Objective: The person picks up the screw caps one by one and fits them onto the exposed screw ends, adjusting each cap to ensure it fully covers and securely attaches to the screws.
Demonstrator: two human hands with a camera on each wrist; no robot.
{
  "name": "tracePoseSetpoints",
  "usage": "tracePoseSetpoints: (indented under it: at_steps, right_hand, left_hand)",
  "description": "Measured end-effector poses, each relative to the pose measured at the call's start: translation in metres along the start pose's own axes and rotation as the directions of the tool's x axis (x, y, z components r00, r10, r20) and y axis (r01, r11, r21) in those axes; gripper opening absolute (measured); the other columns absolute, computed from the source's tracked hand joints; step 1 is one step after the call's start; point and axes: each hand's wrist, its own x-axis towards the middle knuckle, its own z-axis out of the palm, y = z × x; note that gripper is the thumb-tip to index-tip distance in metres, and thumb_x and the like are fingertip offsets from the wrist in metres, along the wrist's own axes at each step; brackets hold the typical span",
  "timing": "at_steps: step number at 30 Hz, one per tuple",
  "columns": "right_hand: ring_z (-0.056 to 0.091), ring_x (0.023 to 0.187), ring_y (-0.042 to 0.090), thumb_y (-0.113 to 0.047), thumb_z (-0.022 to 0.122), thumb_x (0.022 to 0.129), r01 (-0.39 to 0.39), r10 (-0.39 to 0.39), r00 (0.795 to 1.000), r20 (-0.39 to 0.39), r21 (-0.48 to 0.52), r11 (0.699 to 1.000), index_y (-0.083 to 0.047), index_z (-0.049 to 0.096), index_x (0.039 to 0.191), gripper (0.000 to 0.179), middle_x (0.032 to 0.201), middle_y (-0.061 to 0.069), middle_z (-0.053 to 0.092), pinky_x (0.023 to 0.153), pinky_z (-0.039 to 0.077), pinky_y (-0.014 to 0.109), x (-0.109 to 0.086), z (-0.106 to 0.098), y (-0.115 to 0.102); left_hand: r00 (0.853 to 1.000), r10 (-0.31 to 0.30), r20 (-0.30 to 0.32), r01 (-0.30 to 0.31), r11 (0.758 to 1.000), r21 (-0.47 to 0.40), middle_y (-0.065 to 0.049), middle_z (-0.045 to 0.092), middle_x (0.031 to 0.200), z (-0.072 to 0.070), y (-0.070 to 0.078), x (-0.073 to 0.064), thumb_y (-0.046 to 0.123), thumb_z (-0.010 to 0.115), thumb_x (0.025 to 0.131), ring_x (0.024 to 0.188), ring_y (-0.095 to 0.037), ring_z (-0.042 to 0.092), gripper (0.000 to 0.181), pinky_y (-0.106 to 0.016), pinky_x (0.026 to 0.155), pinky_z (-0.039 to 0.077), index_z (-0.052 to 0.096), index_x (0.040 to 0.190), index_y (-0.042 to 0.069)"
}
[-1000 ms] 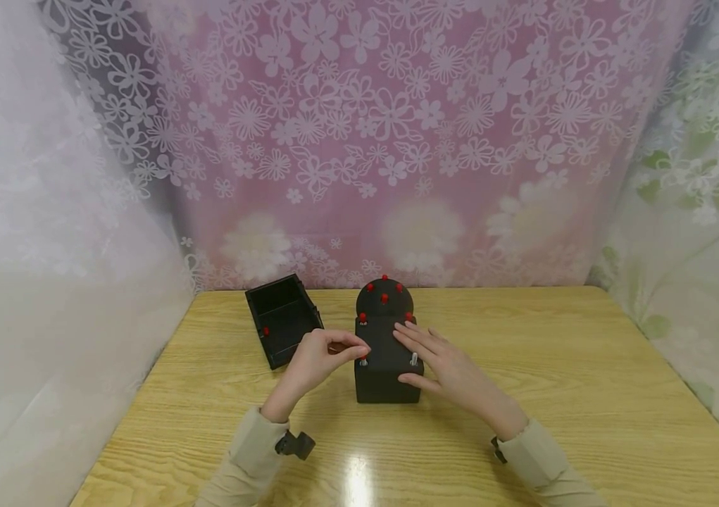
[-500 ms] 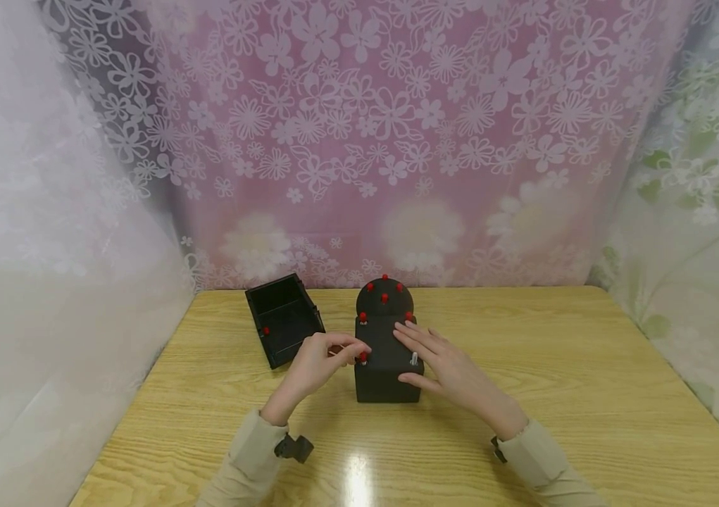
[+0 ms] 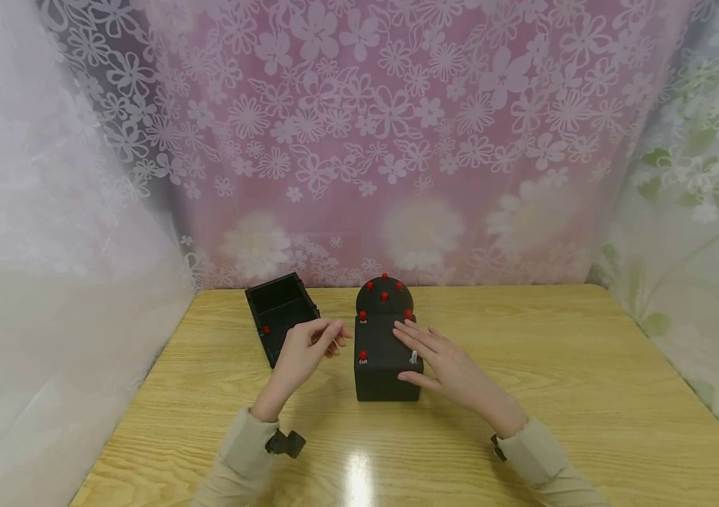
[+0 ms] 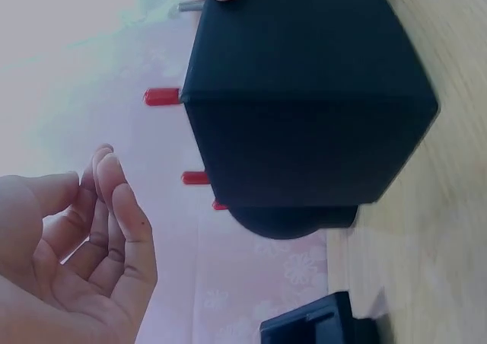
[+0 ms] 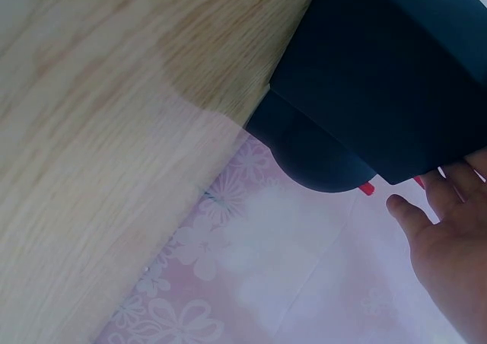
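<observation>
A black box (image 3: 374,341) with a round-topped panel (image 3: 392,304) behind it stands mid-table. Several toggle levers on it wear red caps, including the front left red cap (image 3: 363,355). At the front right, a metal lever (image 3: 414,357) is bare; the left wrist view also shows this silver lever (image 4: 192,6). My left hand (image 3: 298,352) hovers left of the box, apart from it, thumb and fingertips loosely together with nothing between them. With fingers spread and nearly straight, my right hand (image 3: 454,370) rests on the box's right side and top.
Left of the box lies an open black tray (image 3: 279,303), with one loose red cap (image 3: 266,329) inside; my left hand overlaps its near corner. The wooden table (image 3: 524,338) ends at a floral curtain (image 3: 422,141) behind.
My left hand has let go of the red cap on the front left lever and moved left, away from the box. The cap stays on the lever. My right hand has not moved.
</observation>
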Motion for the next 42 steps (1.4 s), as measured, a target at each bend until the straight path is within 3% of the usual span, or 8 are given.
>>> tracePoseSetpoints:
  at_steps: [5, 14, 18, 21, 26, 31, 37, 42]
  right_hand:
    - [0.042, 0.145, 0.03, -0.045, 0.07, 0.094, 0.001, -0.001, 1.0, 0.009, 0.002, 1.0, -0.006, 0.043, 0.154, 0.077, 0.158, 0.012, 0.042, 0.113, 0.037, 0.057, 0.001, 0.0, 0.0]
    - [0.042, 0.144, 0.03, -0.043, 0.072, 0.093, -0.002, 0.002, 1.0, 0.011, 0.002, 1.0, -0.006, 0.043, 0.154, 0.077, 0.158, 0.012, 0.042, 0.115, 0.036, 0.056, 0.001, -0.001, -0.001]
    - [0.043, 0.144, 0.031, -0.043, 0.072, 0.092, 0.006, -0.006, 1.0, 0.005, -0.002, 1.0, -0.006, 0.044, 0.153, 0.077, 0.157, 0.013, 0.043, 0.114, 0.037, 0.055, 0.001, -0.002, -0.001]
    - [0.043, 0.143, 0.031, -0.045, 0.071, 0.093, 0.008, -0.008, 1.0, 0.002, -0.008, 1.0, -0.005, 0.044, 0.153, 0.077, 0.157, 0.013, 0.043, 0.114, 0.037, 0.056, 0.001, -0.002, -0.001]
    - [0.044, 0.143, 0.031, -0.046, 0.07, 0.094, 0.014, -0.014, 1.0, -0.001, -0.01, 1.0, -0.006, 0.044, 0.154, 0.077, 0.158, 0.012, 0.043, 0.115, 0.037, 0.055, 0.001, -0.002, -0.001]
    - [0.044, 0.143, 0.031, -0.046, 0.069, 0.095, 0.027, -0.027, 1.0, -0.001, -0.023, 0.999, -0.006, 0.043, 0.154, 0.076, 0.158, 0.012, 0.043, 0.114, 0.038, 0.054, 0.002, 0.0, -0.002]
    - [0.043, 0.144, 0.03, -0.046, 0.068, 0.095, 0.017, -0.017, 1.0, 0.0, -0.019, 1.0, -0.006, 0.043, 0.154, 0.076, 0.159, 0.012, 0.042, 0.114, 0.037, 0.056, 0.001, 0.0, 0.0]
    - [0.044, 0.143, 0.031, -0.046, 0.068, 0.095, 0.018, -0.018, 1.0, -0.001, -0.019, 1.0, -0.006, 0.043, 0.154, 0.076, 0.158, 0.012, 0.042, 0.113, 0.038, 0.056, 0.001, 0.0, 0.0]
  left_hand:
    - [0.999, 0.023, -0.029, -0.022, 0.999, 0.037, -0.003, 0.07, 0.082, -0.015, 0.001, 0.005, 0.03, 0.056, 0.106, 0.07, -0.026, 0.067, 0.03, -0.025, 0.065, 0.058, 0.076, 0.094, 0.01]
    - [0.993, 0.085, -0.086, -0.073, 0.988, 0.132, -0.016, 0.071, 0.084, -0.05, 0.005, 0.022, 0.021, 0.054, 0.107, 0.07, -0.028, 0.067, 0.03, -0.027, 0.064, 0.058, 0.075, 0.095, 0.003]
    - [0.994, 0.066, -0.085, -0.049, 0.981, 0.187, -0.015, 0.071, 0.087, -0.065, 0.0, 0.032, 0.023, 0.054, 0.107, 0.074, -0.029, 0.069, 0.033, -0.033, 0.067, 0.06, 0.074, 0.097, 0.0]
    - [0.996, 0.044, -0.075, -0.023, 0.963, 0.27, -0.013, 0.073, 0.089, -0.075, -0.008, 0.041, 0.024, 0.054, 0.108, 0.076, -0.028, 0.07, 0.031, -0.036, 0.069, 0.06, 0.075, 0.099, 0.002]
    - [0.999, 0.014, -0.052, 0.01, 0.9, 0.436, -0.014, 0.075, 0.096, -0.088, -0.026, 0.057, 0.022, 0.055, 0.107, 0.084, -0.03, 0.073, 0.028, -0.042, 0.076, 0.06, 0.075, 0.107, 0.001]
    - [0.998, -0.068, 0.0, 0.056, 0.829, 0.557, -0.015, 0.074, 0.104, -0.094, -0.039, 0.068, 0.02, 0.059, 0.105, 0.093, -0.032, 0.071, 0.025, -0.048, 0.082, 0.058, 0.073, 0.114, 0.001]
    - [0.989, -0.119, 0.087, 0.031, 0.75, 0.661, -0.016, 0.073, 0.104, -0.093, -0.043, 0.081, 0.015, 0.061, 0.103, 0.09, -0.03, 0.069, 0.022, -0.047, 0.081, 0.057, 0.072, 0.113, 0.0]
    - [0.965, -0.22, 0.145, 0.026, 0.625, 0.78, -0.014, 0.072, 0.1, -0.091, -0.049, 0.089, 0.011, 0.069, 0.098, 0.086, -0.027, 0.069, 0.013, -0.043, 0.08, 0.058, 0.073, 0.104, 0.001]
